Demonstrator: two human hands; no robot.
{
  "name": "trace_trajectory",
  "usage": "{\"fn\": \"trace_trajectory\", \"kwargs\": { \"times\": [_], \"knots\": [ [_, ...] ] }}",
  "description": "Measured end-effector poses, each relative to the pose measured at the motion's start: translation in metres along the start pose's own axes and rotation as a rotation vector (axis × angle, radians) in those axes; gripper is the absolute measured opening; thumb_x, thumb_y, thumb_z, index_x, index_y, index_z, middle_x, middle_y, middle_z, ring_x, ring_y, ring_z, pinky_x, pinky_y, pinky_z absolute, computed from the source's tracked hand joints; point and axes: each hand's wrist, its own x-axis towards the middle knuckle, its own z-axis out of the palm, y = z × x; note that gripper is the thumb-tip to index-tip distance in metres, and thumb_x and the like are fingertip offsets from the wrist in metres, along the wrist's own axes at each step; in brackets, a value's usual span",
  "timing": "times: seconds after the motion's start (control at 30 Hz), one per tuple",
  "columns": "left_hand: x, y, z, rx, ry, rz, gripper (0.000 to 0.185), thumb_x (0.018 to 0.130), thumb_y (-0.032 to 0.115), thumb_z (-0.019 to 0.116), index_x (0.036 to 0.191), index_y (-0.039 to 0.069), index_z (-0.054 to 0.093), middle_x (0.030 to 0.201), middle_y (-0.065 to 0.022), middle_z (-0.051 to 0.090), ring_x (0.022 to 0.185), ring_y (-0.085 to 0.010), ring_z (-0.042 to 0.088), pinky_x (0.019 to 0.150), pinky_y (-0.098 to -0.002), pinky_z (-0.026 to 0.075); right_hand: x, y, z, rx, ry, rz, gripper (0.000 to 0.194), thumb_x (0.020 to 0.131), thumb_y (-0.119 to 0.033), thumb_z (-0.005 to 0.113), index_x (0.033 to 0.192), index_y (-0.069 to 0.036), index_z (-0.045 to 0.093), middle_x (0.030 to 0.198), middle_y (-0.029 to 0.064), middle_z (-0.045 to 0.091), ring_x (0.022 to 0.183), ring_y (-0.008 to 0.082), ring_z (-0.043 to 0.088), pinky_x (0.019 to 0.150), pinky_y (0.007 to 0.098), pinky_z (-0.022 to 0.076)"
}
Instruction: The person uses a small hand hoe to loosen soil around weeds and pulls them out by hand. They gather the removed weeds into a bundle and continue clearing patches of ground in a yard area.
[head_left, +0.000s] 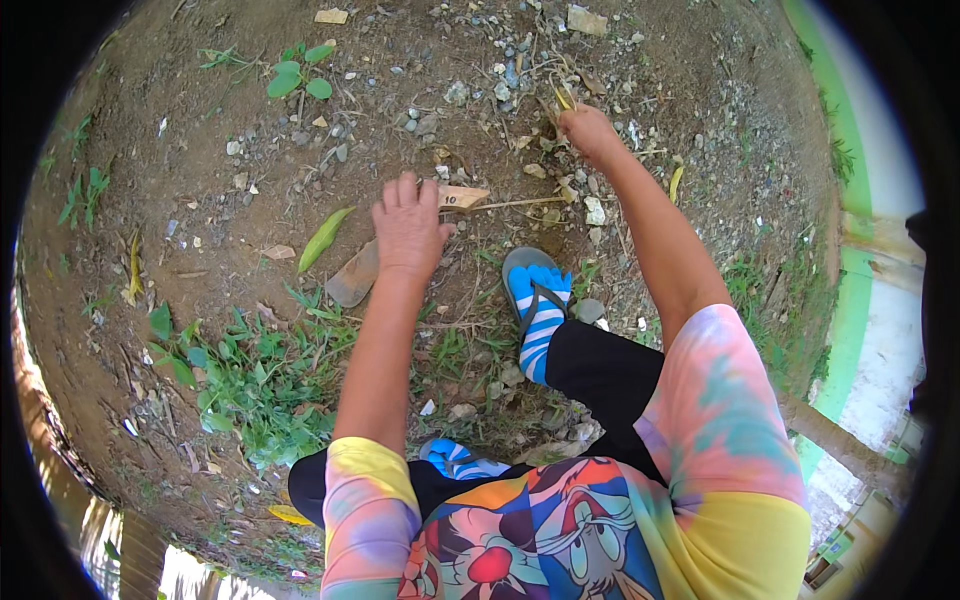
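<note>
My left hand (409, 225) lies palm down over the middle of a bolo-like knife on the soil. Past my fingers shows its pale wooden handle (463, 198), which bears a dark mark. A broad, dull, brownish blade (352, 274) sticks out on the wrist side. Whether the fingers grip the knife or only rest on it is hidden. Farther forward and to the right, my right hand (591, 136) is closed around dry plant litter, with a yellow leaf (564, 97) at its fingertips. A thin dry stalk (525, 202) runs from near the handle towards pale stones (595, 211).
My foot in a striped sock and flip-flop (536, 300) stands between my arms. Low green weeds (262, 382) grow at left, and a broad-leaved seedling (300, 75) stands farther off. Gravel (457, 94) is scattered ahead. A green-and-white wall (862, 300) borders the right side.
</note>
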Motion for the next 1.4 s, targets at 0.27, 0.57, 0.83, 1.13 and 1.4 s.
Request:
{"fn": "trace_trajectory", "kwargs": {
  "times": [0.27,0.57,0.83,1.13,1.4],
  "knots": [
    [-0.010,-0.024,-0.010,-0.234,-0.051,-0.135,0.038,0.085,0.022,0.064,0.114,0.006,0.046,0.098,-0.0121,0.061,0.094,-0.0378,0.060,0.079,-0.0458,0.049,0.010,0.020,0.038,-0.649,-0.164,0.020,0.028,0.083,-0.021,0.057,0.091,0.004,0.068,0.092,0.0228,0.067,0.088,0.0362,0.065,0.077,0.0453,0.0510],
    [-0.122,-0.150,-0.201,-0.603,0.985,-0.412,0.029,0.094,0.013,0.059,0.104,0.006,0.032,0.092,-0.0115,0.057,0.074,-0.0171,0.059,0.064,-0.0295,0.051,-0.088,-0.039,0.088,-0.686,-0.378,-0.359,0.030,0.086,-0.029,0.053,0.100,-0.007,0.067,0.100,0.0180,0.068,0.094,0.0341,0.065,0.081,0.0454,0.0520],
    [-0.199,-0.186,-0.188,-0.412,1.295,-0.477,0.038,0.090,0.011,0.065,0.102,0.007,0.029,0.088,-0.0131,0.060,0.076,-0.0176,0.060,0.075,-0.0307,0.050,-0.137,-0.044,0.156,-0.723,-0.494,-0.216,0.033,0.086,-0.028,0.052,0.095,-0.001,0.069,0.101,0.0217,0.066,0.093,0.0385,0.064,0.084,0.0460,0.0497],
    [-0.228,-0.182,-0.190,-0.490,1.222,-0.439,0.037,0.090,0.007,0.064,0.111,0.009,0.033,0.101,-0.0110,0.056,0.084,-0.0169,0.059,0.079,-0.0300,0.050,-0.175,-0.123,0.207,-0.603,-0.738,-0.475,0.038,0.087,-0.037,0.055,0.088,-0.001,0.065,0.086,0.0200,0.066,0.077,0.0340,0.066,0.073,0.0459,0.0522],
    [-0.193,-0.115,-0.197,0.143,0.662,-0.125,0.055,0.059,-0.001,0.072,0.110,0.014,0.060,0.110,-0.0073,0.055,0.109,-0.0287,0.049,0.094,-0.0440,0.038,-0.206,-0.320,0.172,-0.156,-1.278,-0.443,0.079,0.083,-0.065,0.056,0.125,0.003,0.050,0.091,0.0195,0.066,0.080,0.0302,0.069,0.070,0.0419,0.0591]
  ]
}}
